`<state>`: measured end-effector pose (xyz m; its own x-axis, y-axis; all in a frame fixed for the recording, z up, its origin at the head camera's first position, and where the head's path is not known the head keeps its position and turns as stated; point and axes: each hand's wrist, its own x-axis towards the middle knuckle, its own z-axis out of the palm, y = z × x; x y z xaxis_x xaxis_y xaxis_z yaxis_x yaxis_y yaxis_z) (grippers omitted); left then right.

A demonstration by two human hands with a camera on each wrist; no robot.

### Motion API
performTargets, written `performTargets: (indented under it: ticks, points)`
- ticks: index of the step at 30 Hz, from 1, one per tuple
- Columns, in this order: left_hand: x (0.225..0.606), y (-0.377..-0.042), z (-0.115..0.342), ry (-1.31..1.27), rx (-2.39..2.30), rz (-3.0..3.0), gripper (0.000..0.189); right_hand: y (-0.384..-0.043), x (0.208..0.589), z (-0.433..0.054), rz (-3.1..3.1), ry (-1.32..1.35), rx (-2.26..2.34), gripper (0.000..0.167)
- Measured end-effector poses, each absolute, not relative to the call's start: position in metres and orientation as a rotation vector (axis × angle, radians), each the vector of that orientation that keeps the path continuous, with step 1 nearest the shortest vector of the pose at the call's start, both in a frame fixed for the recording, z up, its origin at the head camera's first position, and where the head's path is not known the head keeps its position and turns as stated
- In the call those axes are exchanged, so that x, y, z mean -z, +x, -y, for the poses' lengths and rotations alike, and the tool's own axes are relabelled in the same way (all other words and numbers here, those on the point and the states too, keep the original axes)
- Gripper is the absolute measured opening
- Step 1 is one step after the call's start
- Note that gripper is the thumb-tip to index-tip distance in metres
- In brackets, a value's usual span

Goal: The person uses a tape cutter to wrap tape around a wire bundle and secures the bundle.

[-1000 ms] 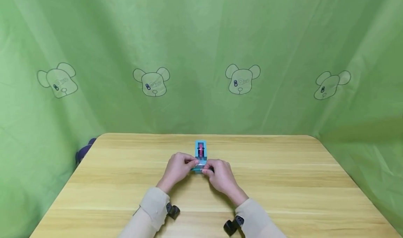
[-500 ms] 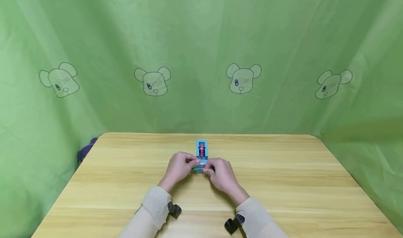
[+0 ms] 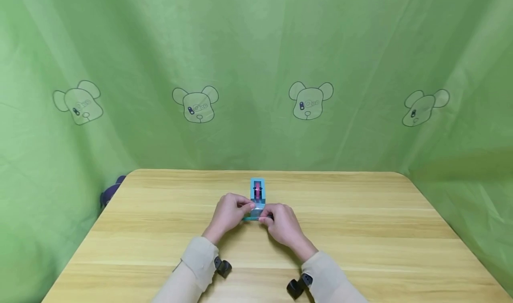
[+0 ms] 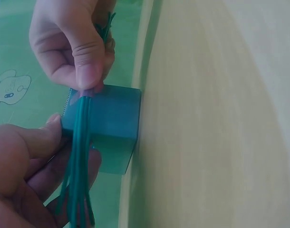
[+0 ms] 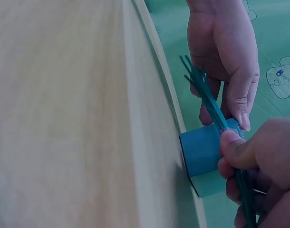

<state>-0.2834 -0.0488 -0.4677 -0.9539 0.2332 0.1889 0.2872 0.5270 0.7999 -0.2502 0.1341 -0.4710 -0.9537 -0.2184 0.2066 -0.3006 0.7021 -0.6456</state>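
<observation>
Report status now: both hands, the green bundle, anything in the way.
Right hand pinches green bundle. Left hand at toothed end of blue dispenser, grip unclear. Dispenser close behind bundle, contact unclear; no other obstruction seen between hands.

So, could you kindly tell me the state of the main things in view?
Light-blue boxy tape dispenser: resting on the pale wooden table.
Pink ring-shaped roll: seated in the dispenser.
Thin green strand bundle: pinched, ends splayed.
Right grip: closed on the bundle.
Left grip: at the dispenser's toothed edge; hold unclear.
Green fabric backdrop: hanging, creased.
</observation>
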Motion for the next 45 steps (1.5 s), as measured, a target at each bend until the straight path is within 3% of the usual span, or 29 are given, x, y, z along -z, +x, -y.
performTargets:
  ticks: [45]
  points:
    - [0.429,-0.267,0.050,-0.641,1.348,2.735,0.018,-0.242,0.438,-0.144,2.789,0.414,-1.239,0.011]
